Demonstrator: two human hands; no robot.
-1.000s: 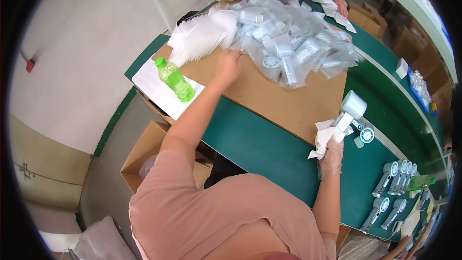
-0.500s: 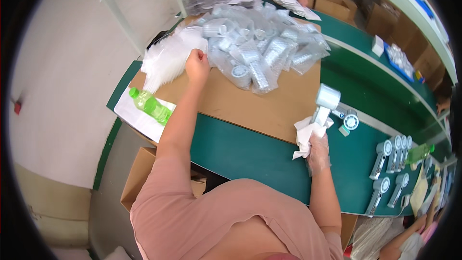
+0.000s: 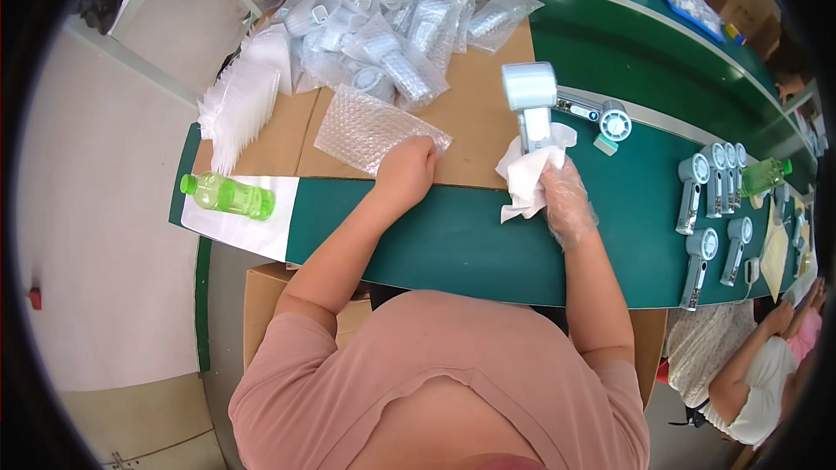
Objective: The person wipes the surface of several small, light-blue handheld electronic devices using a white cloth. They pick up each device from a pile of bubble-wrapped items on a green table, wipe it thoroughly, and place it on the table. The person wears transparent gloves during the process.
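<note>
My left hand is closed on the right end of a clear bubble wrap bag, which stretches flat over the cardboard. Under a thin clear glove, my right hand grips a light blue handheld fan by its handle, its round head up. A crumpled white cloth is wrapped about the handle in that same hand. At the far left of the cardboard lies a fanned stack of empty bags. Beyond my hands, a heap of bagged fans covers the cardboard sheet.
Another fan lies beyond my right hand by a small green-and-white block. Several fans stand in rows at the right, near a green bottle. Another green bottle lies at the left on white paper. A co-worker sits at the right.
My left hand has drawn a bubble wrap bag from the stack, toward me and to the right. My right hand keeps the fan and cloth. The view has shifted, and the person opposite is out of sight.
</note>
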